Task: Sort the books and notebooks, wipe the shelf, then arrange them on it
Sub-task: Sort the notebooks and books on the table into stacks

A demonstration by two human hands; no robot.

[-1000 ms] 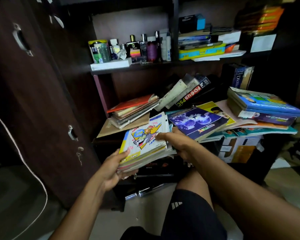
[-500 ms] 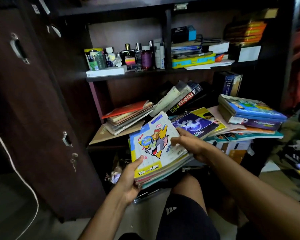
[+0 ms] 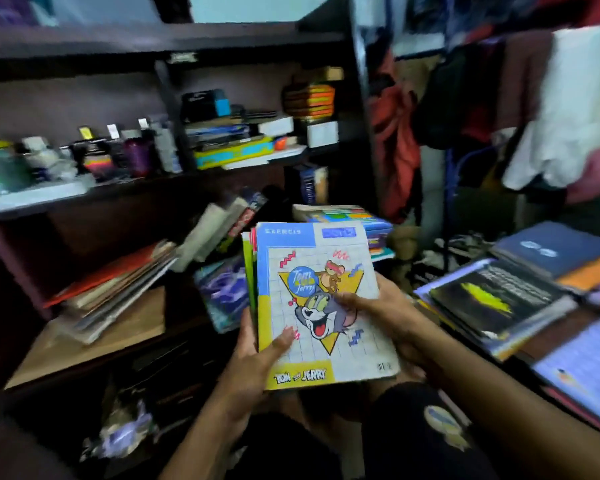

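I hold a stack of notebooks (image 3: pixel 312 271) with a Tom and Jerry cover on top, tilted up in front of me. My left hand (image 3: pixel 253 355) grips its lower left edge, thumb on the cover. My right hand (image 3: pixel 381 313) grips the right edge, fingers across the cartoon cat. Behind the stack, the dark wooden shelf (image 3: pixel 94 341) carries a slanted pile with a red cover (image 3: pixel 118 282), leaning books (image 3: pixel 222 226), a blue-purple book (image 3: pixel 222 292) and a colourful stack (image 3: pixel 357 220).
The upper shelf (image 3: pixel 35 199) holds bottles (image 3: pixel 136 154) and boxed items (image 3: pixel 232 152). More books (image 3: pixel 499 299) lie spread on a surface at the right. Clothes (image 3: pixel 561 109) hang at the upper right. Crumpled wrappers (image 3: pixel 125 438) lie on the floor below.
I lifted the notebook stack off the shelf toward me and turned it upright. The view swung right, showing the books and hanging clothes on the right.
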